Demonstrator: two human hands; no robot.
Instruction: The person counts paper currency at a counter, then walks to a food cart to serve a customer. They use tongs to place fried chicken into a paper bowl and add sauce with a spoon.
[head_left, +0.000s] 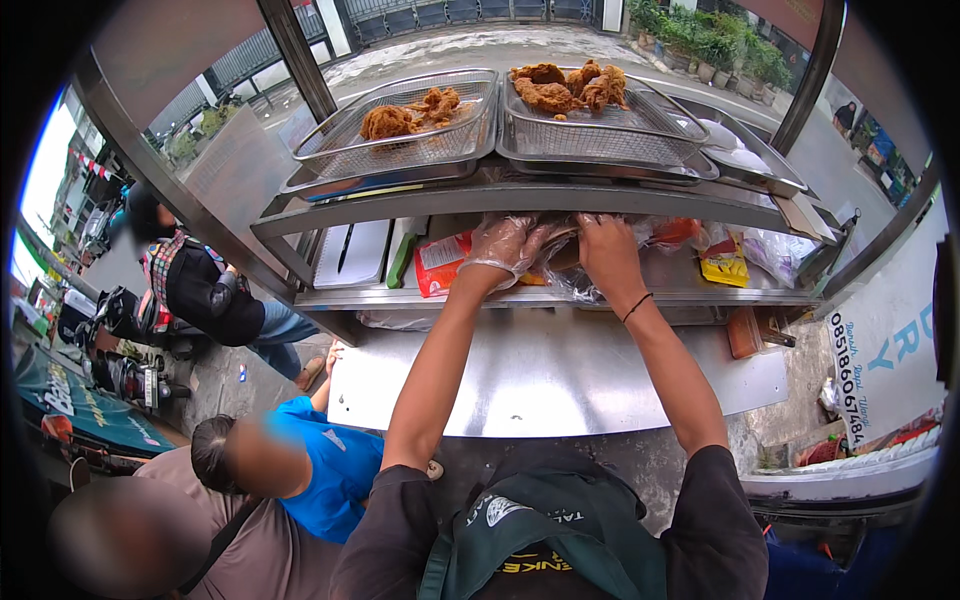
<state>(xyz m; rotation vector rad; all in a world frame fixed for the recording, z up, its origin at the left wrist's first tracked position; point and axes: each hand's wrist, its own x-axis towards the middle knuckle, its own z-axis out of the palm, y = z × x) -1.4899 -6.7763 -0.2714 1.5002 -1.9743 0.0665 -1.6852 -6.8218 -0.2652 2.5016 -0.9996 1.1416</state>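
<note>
My left hand (510, 244), in a clear plastic glove, reaches onto the lower metal shelf of a food stall and rests on clear plastic packaging (574, 279). Beside it my right hand (606, 244), with no glove seen and a dark band at the wrist, has its fingers bent at the same packaging. Something brownish shows between the hands; what it is I cannot tell. A red printed packet (442, 264) lies left of my left hand. Above, two wire-mesh baskets hold fried chicken pieces (390, 122), (546, 91). The fingertips of both hands are partly hidden.
On the shelf are a spiral notebook (352, 255) with a pen, a green-handled knife (403, 260) and a yellow packet (724, 261). A metal counter (555, 375) bears an orange-filled container (744, 332). A child in blue touches the counter's left edge; other people are at left.
</note>
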